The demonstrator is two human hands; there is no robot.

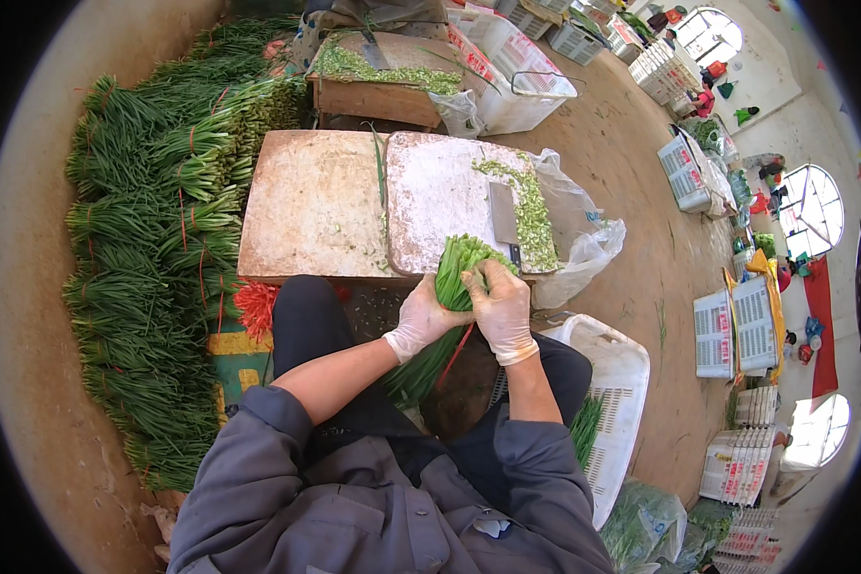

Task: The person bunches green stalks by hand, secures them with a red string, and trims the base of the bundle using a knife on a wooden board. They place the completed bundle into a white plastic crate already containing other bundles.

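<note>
Head view: gloved left hand [425, 316] wrapped around bunch of greens [455, 268], held above the lap by the near edge of the white board [429, 191]; gloved right hand [503, 308] also grasping it. Red strip [456, 351] below hands. Cleaver [502, 212] flat on board, handle toward person, chopped bits [538, 225] alongside.

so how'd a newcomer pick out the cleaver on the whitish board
Beyond the person's knees, a brownish board and a whitish board lie side by side. On the whitish one lies the cleaver, dark handle toward the person. Its flat grey rectangular blade stands out from the chopped green pieces beside it.
</note>
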